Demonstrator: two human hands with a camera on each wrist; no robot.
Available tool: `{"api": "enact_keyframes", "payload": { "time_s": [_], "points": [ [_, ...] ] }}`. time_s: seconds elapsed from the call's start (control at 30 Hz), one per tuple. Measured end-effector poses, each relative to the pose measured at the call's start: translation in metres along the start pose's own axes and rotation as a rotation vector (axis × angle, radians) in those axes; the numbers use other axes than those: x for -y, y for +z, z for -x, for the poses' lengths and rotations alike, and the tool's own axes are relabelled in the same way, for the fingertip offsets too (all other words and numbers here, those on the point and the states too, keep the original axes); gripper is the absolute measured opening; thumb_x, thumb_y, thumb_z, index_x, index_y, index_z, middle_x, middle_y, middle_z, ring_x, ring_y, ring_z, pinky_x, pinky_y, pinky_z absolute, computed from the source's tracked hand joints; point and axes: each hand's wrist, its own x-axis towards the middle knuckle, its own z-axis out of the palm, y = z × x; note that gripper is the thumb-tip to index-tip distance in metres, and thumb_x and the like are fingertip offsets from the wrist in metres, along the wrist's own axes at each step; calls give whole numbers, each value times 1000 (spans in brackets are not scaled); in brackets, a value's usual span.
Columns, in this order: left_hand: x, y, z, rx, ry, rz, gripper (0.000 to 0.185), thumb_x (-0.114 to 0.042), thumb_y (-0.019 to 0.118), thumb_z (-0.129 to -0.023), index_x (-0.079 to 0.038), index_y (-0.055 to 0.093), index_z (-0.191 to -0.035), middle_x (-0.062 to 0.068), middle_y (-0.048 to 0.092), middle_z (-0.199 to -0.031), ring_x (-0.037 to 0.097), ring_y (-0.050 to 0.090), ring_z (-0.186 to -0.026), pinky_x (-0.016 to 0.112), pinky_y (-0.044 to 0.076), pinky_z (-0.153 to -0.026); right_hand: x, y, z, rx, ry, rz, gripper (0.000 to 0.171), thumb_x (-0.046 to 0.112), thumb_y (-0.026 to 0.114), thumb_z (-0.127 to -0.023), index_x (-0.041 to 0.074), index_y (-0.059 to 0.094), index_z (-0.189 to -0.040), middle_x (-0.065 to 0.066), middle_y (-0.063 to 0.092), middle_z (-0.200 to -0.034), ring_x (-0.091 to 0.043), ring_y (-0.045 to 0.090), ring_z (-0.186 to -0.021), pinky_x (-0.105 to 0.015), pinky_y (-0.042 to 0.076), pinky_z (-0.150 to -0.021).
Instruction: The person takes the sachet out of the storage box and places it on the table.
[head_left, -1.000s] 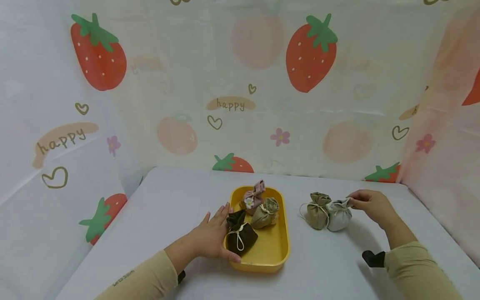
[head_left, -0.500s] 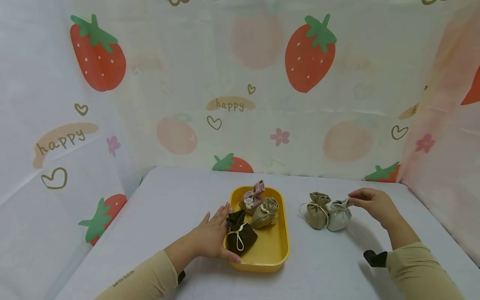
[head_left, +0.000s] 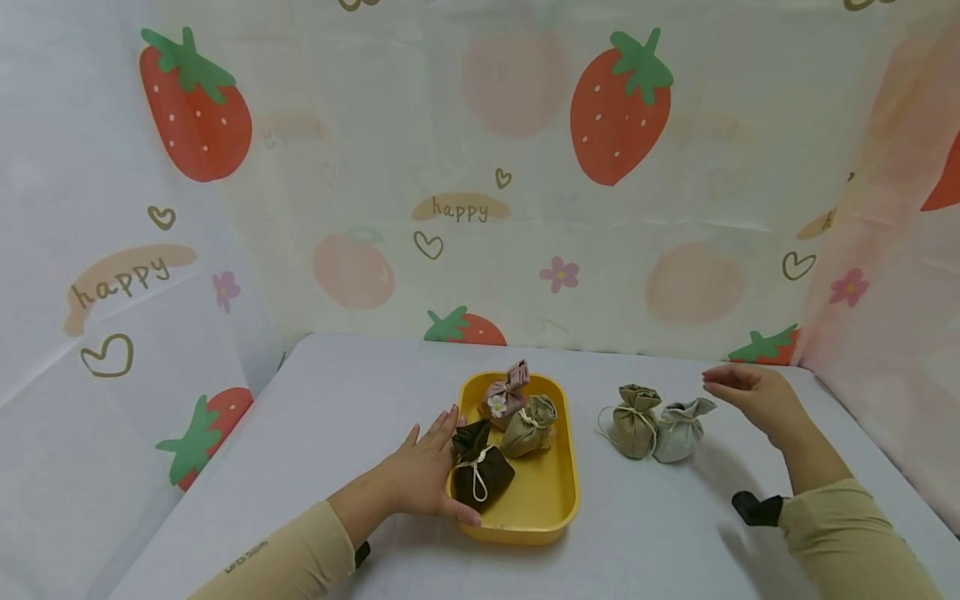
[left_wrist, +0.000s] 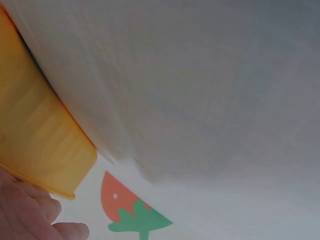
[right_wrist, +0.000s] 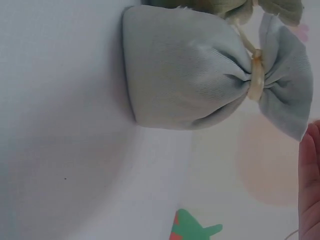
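My left hand [head_left: 420, 477] lies with straight, spread fingers along the left rim of a yellow tray [head_left: 551, 504], thumb at its near corner. Inside the tray sit a dark drawstring pouch [head_left: 491, 479], an olive pouch [head_left: 528, 429] and a pink pouch [head_left: 504, 398] with a white flower. In the left wrist view, fingers touch the tray's side [left_wrist: 45, 135]. My right hand [head_left: 759, 403] hovers just right of a light grey pouch [head_left: 679, 435], fingers loosely bent and holding nothing. That pouch stands upright against a khaki pouch [head_left: 634, 429]. The right wrist view shows the grey pouch [right_wrist: 175, 70] close up.
A white cloth [head_left: 360, 383] covers the table. Behind it and at both sides hang curtains [head_left: 375, 167] printed with strawberries. A black strap end [head_left: 757, 508] sticks out from the right sleeve, above the table.
My right hand has let go of the grey pouch's top and moved slightly up and right. The grey pouch stays beside the khaki one. The left hand and tray have not moved.
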Motion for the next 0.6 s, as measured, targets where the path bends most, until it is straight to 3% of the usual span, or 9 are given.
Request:
{"api": "enact_keyframes", "payload": {
  "time_s": [0.2, 0.37, 0.6],
  "points": [
    [0, 0, 0, 3, 0, -2, 125, -91, 41, -55, -2, 30, -142, 14, -7, -152, 27, -3, -140, 57, 11, -106, 11, -2, -3, 3, 20, 12, 45, 37, 63, -85, 0, 62, -111, 19, 63, -89, 10, 53, -81, -14, 43, -70],
    [0, 1, 0, 3, 2, 1, 125, -90, 41, -55, -2, 28, -142, 13, -7, -153, 26, -4, -140, 57, 11, -106, 25, -3, -6, 3, -12, 10, 42, 36, 63, -85, 2, 63, -110, 18, 63, -91, 8, 54, -81, -14, 43, -70],
    [1, 1, -1, 2, 3, -1, 124, -90, 42, -56, -1, 30, -141, 13, -8, -152, 27, -4, -140, 58, 11, -106, 46, 4, -14, 45, -52, -26, 36, 32, 64, -86, 5, 63, -109, 1, 66, -100, 1, 57, -84, -16, 46, -72]
  ]
}}
